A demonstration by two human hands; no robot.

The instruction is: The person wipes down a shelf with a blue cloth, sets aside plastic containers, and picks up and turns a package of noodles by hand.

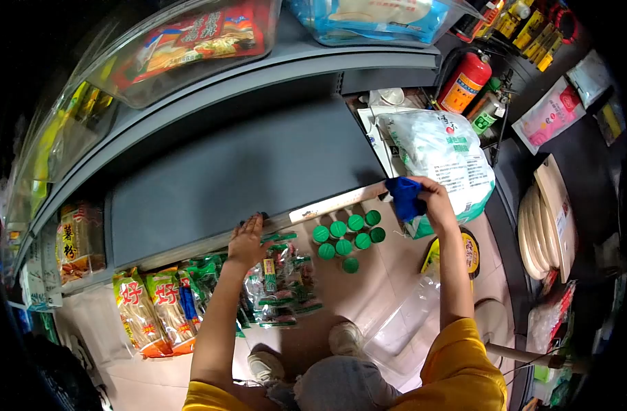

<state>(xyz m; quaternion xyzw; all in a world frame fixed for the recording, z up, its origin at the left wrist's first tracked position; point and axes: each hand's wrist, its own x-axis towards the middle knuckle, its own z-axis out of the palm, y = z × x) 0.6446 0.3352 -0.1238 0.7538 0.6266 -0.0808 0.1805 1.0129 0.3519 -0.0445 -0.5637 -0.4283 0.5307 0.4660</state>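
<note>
A blue cloth (pixel 406 197) is bunched in my right hand (pixel 434 200), at the right end of the grey shelf's front edge. My left hand (pixel 247 241) rests on the front edge of the grey shelf (pixel 245 161), its fingers stretched over the edge. A pale label strip (pixel 335 204) runs along that edge between my hands. Below the strip, several green-capped bottles (pixel 342 248) stand grouped on the floor. Green and red packets (pixel 279 284) lie just beside my left forearm.
Yellow and orange noodle-like packs (pixel 143 312) lie at the lower left. A large white and green bag (pixel 447 154) stands right of the shelf, near a red fire extinguisher (pixel 466 81). A clear plastic bin (pixel 406 322) lies by my right arm. Clear bins (pixel 190 51) fill the shelf above.
</note>
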